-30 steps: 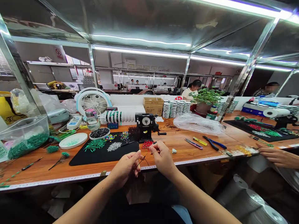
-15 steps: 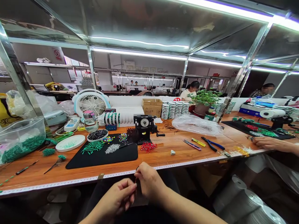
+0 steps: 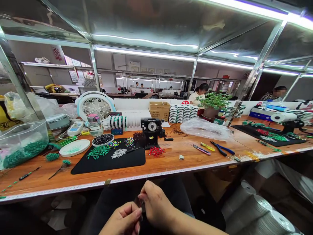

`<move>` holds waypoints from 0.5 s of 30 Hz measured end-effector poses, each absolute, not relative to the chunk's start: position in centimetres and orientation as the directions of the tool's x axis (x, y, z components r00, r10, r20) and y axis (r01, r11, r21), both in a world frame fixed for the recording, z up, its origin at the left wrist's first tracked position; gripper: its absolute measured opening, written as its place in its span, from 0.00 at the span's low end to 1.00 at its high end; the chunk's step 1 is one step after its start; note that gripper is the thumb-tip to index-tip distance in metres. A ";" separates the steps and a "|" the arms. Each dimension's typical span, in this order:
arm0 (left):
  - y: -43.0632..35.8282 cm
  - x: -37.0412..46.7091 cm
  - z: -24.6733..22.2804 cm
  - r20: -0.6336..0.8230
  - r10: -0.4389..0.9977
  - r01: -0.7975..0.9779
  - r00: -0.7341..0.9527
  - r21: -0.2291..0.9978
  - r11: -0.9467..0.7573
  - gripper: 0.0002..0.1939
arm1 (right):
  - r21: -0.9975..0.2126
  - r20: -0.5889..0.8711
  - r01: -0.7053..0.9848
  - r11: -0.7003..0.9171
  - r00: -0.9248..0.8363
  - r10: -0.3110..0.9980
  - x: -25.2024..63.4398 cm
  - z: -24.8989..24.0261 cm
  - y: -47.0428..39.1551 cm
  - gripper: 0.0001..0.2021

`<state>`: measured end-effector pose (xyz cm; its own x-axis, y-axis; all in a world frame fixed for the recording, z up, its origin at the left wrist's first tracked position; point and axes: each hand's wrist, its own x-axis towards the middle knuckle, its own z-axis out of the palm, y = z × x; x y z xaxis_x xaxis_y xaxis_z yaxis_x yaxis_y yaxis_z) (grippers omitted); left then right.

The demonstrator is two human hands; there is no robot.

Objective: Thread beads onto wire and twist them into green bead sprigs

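Note:
Below the table's front edge, over my lap, my left hand [image 3: 126,217] and my right hand [image 3: 156,200] meet almost fingertip to fingertip. Each is closed in a pinch. Between them runs a thin, dark reddish strand [image 3: 140,203], mostly hidden by the fingers; its exact kind is too fine to make out. Closest on the table is a black mat [image 3: 105,166] bearing green tube pieces [image 3: 97,152], small silvery pieces [image 3: 119,153] and coloured beads [image 3: 129,141]. Red beaded pieces [image 3: 156,151] lie right of the mat.
A hand-cranked winder [image 3: 152,133] with white spools stands behind the mat. To the right lie blue-handled pliers [image 3: 222,148], a yellow tool [image 3: 207,147] and a plastic bag [image 3: 206,129]. A fan [image 3: 95,107] stands back left. A measuring tape [image 3: 171,173] lines the table edge.
Both hands are lower in view, farther below the table edge, still pinched together. The co-worker's hand and forearm at the far right have gone from view.

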<state>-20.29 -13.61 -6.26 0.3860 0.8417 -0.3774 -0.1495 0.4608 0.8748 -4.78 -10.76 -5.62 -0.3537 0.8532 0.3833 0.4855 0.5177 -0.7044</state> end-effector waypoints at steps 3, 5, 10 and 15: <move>-13.2 -19.7 -4.5 -0.327 0.859 -0.083 0.394 0.918 0.388 0.22 | -0.730 0.418 0.436 0.527 -0.325 0.848 -4.0 -3.9 -10.6 0.06; -12.7 -19.3 -3.2 -0.278 0.867 0.015 0.413 0.954 0.299 0.20 | -0.713 0.466 0.405 0.573 -0.337 0.818 -3.4 -2.8 -10.4 0.06; -11.5 -18.9 -0.2 -0.184 0.894 0.233 0.409 0.968 0.092 0.13 | -0.704 0.496 0.362 0.611 -0.365 0.788 -2.5 -0.5 -9.9 0.07; -11.2 -18.6 1.2 -0.134 0.935 -0.019 0.329 0.989 0.148 0.08 | -0.895 0.399 0.125 0.428 -0.204 0.894 -2.1 0.3 -8.9 0.09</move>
<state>-18.59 -11.17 1.25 0.3288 0.9349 -0.1336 -0.0195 0.1481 0.9888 -2.15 -8.91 0.29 -0.2039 0.8941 0.3987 0.1255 0.4277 -0.8951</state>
